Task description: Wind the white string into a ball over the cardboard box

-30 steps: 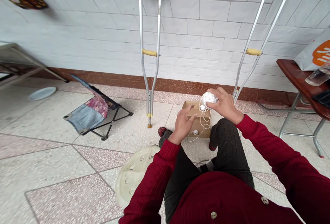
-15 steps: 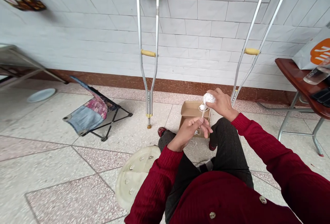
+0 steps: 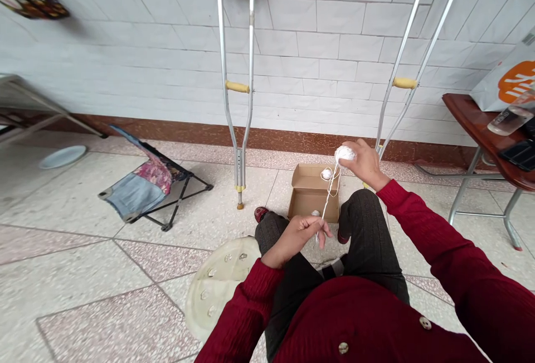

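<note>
A ball of white yarn (image 3: pixel 345 154) is gripped in my right hand (image 3: pixel 364 163), above the far right of an open cardboard box (image 3: pixel 300 202). From it a strand of yarn (image 3: pixel 327 200) slants down to my left hand (image 3: pixel 301 235), whose thumb and forefinger pinch it while other fingers curl loosely. A smaller white ball (image 3: pixel 326 174) with loose loops of thread shows over the box's raised lid. Inside the box, near its front edge, lies another white lump (image 3: pixel 316 213), partly covered by my left hand.
One crutch (image 3: pixel 239 129) leans on the tiled wall ahead, another crutch (image 3: pixel 401 83) to the right. A folding stool (image 3: pixel 144 187) and a plate (image 3: pixel 62 156) are on the floor at left. Beside me is a round plastic stool (image 3: pixel 215 290); a brown table (image 3: pixel 472 120) stands at right.
My left hand has moved down and toward me, drawing the strand longer. My right hand with the yarn ball has shifted slightly up and right. More of the box shows.
</note>
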Available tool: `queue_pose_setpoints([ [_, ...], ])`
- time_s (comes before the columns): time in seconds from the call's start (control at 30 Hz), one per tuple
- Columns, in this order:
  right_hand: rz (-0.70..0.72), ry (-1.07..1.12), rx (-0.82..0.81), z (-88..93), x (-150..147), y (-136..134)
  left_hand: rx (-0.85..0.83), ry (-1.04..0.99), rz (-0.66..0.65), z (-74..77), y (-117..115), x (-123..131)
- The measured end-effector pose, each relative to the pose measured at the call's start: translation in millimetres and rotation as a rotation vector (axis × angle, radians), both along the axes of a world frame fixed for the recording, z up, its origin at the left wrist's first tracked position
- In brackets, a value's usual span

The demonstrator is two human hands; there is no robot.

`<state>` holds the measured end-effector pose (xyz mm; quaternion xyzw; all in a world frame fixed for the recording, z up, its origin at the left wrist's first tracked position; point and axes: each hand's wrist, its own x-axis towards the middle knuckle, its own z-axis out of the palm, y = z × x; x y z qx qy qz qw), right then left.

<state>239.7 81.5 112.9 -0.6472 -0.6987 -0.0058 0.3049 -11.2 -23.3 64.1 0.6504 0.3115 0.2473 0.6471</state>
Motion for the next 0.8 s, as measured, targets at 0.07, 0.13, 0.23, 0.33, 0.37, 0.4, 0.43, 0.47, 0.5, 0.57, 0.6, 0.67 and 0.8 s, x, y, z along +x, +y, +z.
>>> queue_pose_setpoints([
  [0.07,-0.023,0.03,0.005,-0.7,5,4,0.052,0.065,-0.051,-4.9,-7,-5],
  [0.13,0.011,0.033,0.031,2.3,5,3,0.14,0.174,-0.021,-16.5,-4,-10],
  [0.23,0.056,0.019,0.072,11.1,-2,-6,0.277,0.36,0.19,-36.6,15,-16],
  [0.33,0.086,-0.015,0.091,18.0,-13,-17,0.352,0.381,0.449,-36.6,42,-16],
  [0.37,0.096,-0.032,0.093,19.0,-16,-20,0.38,0.351,0.518,-30.2,50,-13],
  [0.4,0.105,-0.05,0.092,19.5,-18,-22,0.406,0.309,0.568,-21.5,56,-8],
  [0.43,0.111,-0.068,0.089,19.5,-21,-23,0.426,0.259,0.598,-11.4,62,-2],
  [0.47,0.116,-0.084,0.085,19.3,-23,-24,0.43,0.203,0.605,-1.2,65,6],
  [0.5,0.12,-0.099,0.08,19.1,-25,-24,0.413,0.146,0.585,8.1,67,13],
  [0.57,0.125,-0.119,0.074,18.5,-27,-23,0.331,0.039,0.498,21.1,66,27],
  [0.6,0.122,-0.125,0.074,18.3,-28,-22,0.28,-0.01,0.457,24.3,64,33],
  [0.67,0.11,-0.127,0.074,17.7,-26,-20,0.183,-0.097,0.405,25.1,57,40],
  [0.8,0.086,-0.11,0.064,16.0,-19,-16,0.017,-0.206,0.347,20.0,42,37],
])
